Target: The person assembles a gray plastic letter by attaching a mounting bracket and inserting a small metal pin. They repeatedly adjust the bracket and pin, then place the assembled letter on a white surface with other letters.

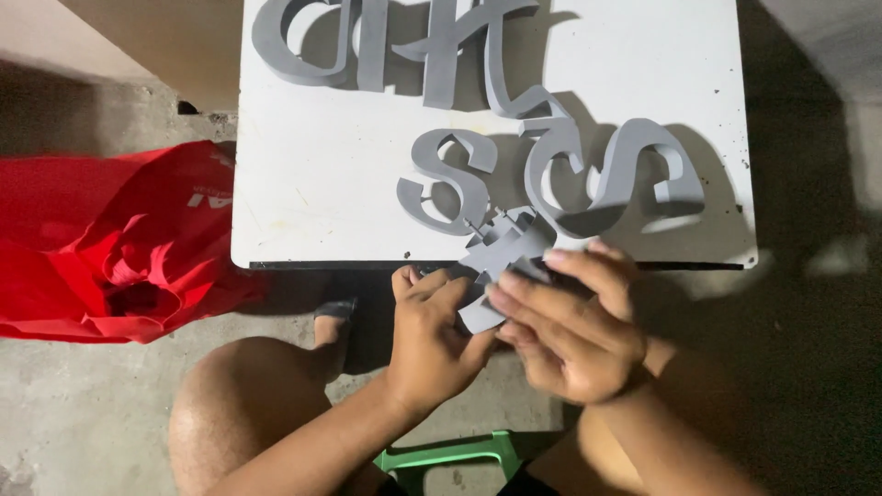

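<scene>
Both hands meet at lower centre of the frame, just below the worktop (276, 184) edge. The left hand (432, 335) and right hand (570, 331) each pinch the grey piece (501, 262) between them; its long axis slants up-right toward the grey letters (551, 170).

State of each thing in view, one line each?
Left hand: closed on the small grey piece.
Right hand: fingers gripping the same piece.
Small grey piece: held at the board's near edge.
Grey letters: lying on the white board.
Red bag: crumpled, on the floor.
Green stool: mostly hidden.
</scene>
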